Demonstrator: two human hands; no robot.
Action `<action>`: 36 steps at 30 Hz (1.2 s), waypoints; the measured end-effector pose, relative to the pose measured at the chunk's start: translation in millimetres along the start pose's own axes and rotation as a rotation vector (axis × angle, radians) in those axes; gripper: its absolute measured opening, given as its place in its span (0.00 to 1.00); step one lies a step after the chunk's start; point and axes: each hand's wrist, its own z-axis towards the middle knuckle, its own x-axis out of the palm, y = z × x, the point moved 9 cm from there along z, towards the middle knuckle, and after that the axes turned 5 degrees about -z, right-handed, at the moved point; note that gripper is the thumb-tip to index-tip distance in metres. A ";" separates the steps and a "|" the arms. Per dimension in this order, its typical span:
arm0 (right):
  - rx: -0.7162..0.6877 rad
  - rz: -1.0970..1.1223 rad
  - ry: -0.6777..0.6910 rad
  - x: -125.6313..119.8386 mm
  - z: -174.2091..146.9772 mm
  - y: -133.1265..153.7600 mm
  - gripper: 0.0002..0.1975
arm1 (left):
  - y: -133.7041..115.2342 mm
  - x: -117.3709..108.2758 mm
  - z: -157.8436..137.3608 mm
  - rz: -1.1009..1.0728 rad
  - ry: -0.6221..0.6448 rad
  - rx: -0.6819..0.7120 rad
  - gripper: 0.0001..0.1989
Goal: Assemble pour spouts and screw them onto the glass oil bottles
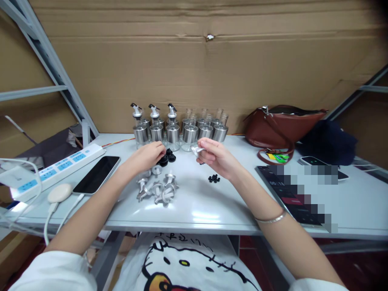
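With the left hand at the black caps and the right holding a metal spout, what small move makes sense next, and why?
Probably the left hand lifts one of the black caps and carries it to the metal spout pinched in the right hand. Its fingers already rest on the caps, the spout is held up free of the table, and the two hands are close together.
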 end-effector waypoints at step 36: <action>-0.006 0.037 -0.123 -13.4 3.6 -2.5 0.17 | 7.0 -1.1 1.4 -0.058 -0.024 -0.062 0.04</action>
